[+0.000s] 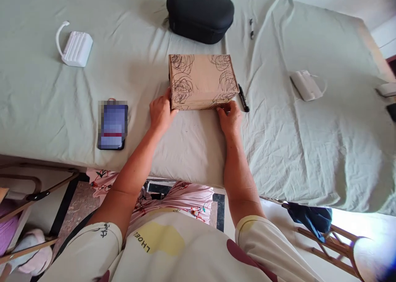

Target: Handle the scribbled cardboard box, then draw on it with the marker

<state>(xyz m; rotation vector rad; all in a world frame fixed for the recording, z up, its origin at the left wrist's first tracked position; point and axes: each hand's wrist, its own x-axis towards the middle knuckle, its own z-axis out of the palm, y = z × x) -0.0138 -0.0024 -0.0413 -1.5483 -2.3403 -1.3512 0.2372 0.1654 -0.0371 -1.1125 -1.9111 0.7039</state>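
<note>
A brown cardboard box [206, 77] with black scribbled swirls at its corners and sides rests on the cloth-covered table. My left hand [162, 110] grips its near left corner, thumb at the front and the other fingers along the left side, partly hidden. At the near right corner my right hand [230, 116] holds the box, with its thumb against the front and its fingers partly tucked behind the edge. Close beside the box's right side lies a black marker [243, 98], just beyond my right hand.
Behind the box sits a black hard case [200, 13], with a pen [251, 29] to its right. A phone [113, 126] lies left of my left hand. White strapped devices stand at the left [77, 48] and right [307, 85]. The pale green cloth [278, 150] is wrinkled.
</note>
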